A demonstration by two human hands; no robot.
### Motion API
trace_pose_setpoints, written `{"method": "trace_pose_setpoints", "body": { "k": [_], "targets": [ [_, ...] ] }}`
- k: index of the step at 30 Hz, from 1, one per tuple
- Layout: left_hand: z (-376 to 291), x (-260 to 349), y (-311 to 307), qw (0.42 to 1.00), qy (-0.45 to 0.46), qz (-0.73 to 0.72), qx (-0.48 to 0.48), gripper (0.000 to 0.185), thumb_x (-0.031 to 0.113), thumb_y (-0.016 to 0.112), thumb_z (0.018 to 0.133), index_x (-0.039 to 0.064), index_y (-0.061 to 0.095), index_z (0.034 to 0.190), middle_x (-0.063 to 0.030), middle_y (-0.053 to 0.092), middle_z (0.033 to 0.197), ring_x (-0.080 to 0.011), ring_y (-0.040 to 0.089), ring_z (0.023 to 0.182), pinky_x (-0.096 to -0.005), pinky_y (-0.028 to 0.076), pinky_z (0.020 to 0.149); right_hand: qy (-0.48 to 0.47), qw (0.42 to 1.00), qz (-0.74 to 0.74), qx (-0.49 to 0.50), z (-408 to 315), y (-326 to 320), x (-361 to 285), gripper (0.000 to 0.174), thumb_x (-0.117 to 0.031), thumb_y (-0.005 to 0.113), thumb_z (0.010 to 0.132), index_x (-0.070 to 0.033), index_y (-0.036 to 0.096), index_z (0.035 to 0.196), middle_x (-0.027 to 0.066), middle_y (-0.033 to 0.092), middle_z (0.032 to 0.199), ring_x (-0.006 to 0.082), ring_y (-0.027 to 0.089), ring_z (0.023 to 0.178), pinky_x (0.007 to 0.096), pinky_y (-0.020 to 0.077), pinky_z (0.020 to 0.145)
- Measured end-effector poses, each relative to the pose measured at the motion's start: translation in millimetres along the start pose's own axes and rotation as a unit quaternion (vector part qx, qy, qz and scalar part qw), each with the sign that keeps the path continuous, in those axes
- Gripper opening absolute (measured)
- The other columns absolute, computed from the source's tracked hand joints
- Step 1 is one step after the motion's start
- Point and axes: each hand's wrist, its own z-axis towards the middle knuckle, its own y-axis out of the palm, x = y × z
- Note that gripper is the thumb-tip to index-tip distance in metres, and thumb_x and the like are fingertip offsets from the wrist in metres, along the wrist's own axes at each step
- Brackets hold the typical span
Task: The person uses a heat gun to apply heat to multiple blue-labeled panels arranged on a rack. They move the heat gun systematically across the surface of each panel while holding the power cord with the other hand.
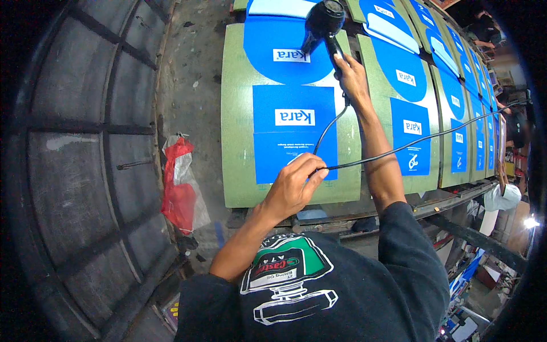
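My right hand grips the handle of a black hair dryer, whose nozzle points down over a blue printed piece with white lettering patches. This piece lies on a green board. Nearer my body, my left hand pinches the dryer's black power cord between thumb and fingers, above the lower end of the same blue print. The cord loops up to the handle on one side and runs off to the right on the other, passing over my right forearm. Pale folded flaps lie at the top of the print.
More green boards with similar blue prints stand in a row to the right. A red and white plastic bag lies on the concrete at left, beside a dark framed panel. Another person is at the far right. A metal rail edges the boards.
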Motion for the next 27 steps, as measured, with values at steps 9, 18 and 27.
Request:
{"method": "trace_pose_setpoints", "body": {
  "k": [9, 18, 27],
  "targets": [
    [1, 5, -7, 1.0, -0.004, -0.004, 0.009, 0.011, 0.006, 0.063, 0.089, -0.004, 0.061, 0.09, -0.016, 0.063, 0.086, -0.0305, 0.063, 0.079, -0.0368, 0.049, 0.07, 0.03, 0.999, -0.026, -0.024, -25, -14, 0, 0.047, -0.038, 0.062, 0.09, -0.003, 0.064, 0.121, 0.0003, 0.055, 0.067, 0.0088, 0.051, 0.056, 0.0255, 0.0358, 0.05],
    [6, -5, 2, 1.0, -0.002, -0.014, 0.009, 0.014, 0.009, 0.064, 0.089, -0.005, 0.062, 0.091, -0.016, 0.064, 0.087, -0.0303, 0.063, 0.08, -0.0368, 0.05, 0.072, 0.01, 1.0, 0.002, 0.013, 1, -2, 0, 0.036, -0.037, 0.058, 0.094, -0.006, 0.066, 0.109, -0.0016, 0.052, 0.067, 0.0066, 0.044, 0.052, 0.0237, 0.0306, 0.047],
    [-24, 28, -15, 1.0, 0.023, 0.013, -0.009, 0.013, 0.009, 0.067, 0.087, -0.003, 0.064, 0.089, -0.0169, 0.064, 0.082, -0.0321, 0.064, 0.074, -0.0374, 0.05, 0.066, -0.011, 0.999, -0.01, -0.052, -65, -3, -10, 0.051, -0.04, 0.061, 0.092, -0.002, 0.061, 0.126, 0.0004, 0.055, 0.069, 0.0087, 0.05, 0.059, 0.0257, 0.0368, 0.052]
  ]
}}
